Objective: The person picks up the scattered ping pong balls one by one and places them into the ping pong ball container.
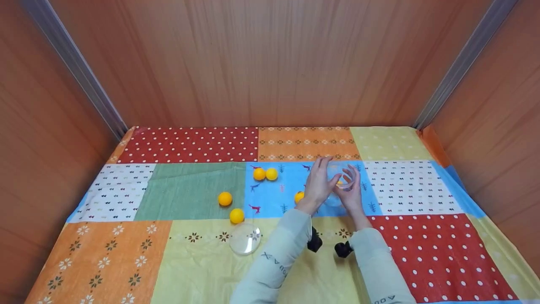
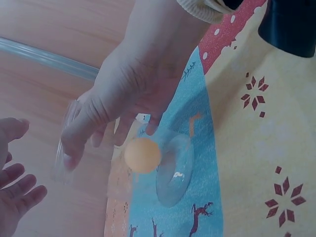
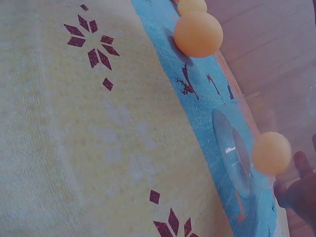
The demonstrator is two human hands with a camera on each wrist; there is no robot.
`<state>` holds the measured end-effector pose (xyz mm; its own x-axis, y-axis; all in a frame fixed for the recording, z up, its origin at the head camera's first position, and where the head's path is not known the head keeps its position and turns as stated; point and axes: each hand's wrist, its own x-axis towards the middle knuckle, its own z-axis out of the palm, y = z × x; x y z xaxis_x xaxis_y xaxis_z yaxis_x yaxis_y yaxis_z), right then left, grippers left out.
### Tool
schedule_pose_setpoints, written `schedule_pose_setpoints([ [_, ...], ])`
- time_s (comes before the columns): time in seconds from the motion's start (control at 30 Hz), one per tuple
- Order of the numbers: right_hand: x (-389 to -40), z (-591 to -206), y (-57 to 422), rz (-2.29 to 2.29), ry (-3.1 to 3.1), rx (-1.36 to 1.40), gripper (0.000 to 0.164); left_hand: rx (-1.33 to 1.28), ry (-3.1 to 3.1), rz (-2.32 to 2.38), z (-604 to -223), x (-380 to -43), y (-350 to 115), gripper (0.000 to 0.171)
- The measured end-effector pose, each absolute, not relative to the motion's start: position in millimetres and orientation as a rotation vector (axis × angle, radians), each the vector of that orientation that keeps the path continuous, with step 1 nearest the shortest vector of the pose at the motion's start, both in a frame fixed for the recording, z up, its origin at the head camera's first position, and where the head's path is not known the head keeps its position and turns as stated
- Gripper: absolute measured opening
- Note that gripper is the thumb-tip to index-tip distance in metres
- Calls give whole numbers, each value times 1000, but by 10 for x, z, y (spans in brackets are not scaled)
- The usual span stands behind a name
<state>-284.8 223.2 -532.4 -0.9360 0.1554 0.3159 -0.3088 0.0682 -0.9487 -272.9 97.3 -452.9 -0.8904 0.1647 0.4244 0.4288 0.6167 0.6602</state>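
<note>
A clear plastic jar (image 2: pixel 170 170) stands upright on the blue patch of the cloth. My right hand (image 1: pixel 352 194) grips it near the rim, thumb on one side and fingers on the other. Inside the jar a yellow-orange ping-pong ball (image 3: pixel 271 153) appears above the base, in mid-air. My left hand (image 1: pixel 318 185) is beside the rim with its fingers extended, holding nothing; in the left wrist view its fingers (image 2: pixel 22 192) are spread. Another ping-pong ball (image 1: pixel 299 197) lies partly hidden by the left hand.
Two ping-pong balls (image 1: pixel 265 174) lie side by side further back. To the left are another ball (image 1: pixel 225 199) and one more (image 1: pixel 237 215), close to a clear round lid (image 1: pixel 245 239) on the patchwork cloth (image 1: pixel 202 261). Wood-patterned panels (image 1: pixel 270 63) enclose the table.
</note>
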Motion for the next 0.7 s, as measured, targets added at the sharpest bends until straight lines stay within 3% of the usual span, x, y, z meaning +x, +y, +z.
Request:
schedule_pose_setpoints([
  [0.7,-2859,-5340,2219,2019,-1905,178,77,-458,-2598,-1170,-4702,-2699,640,50],
])
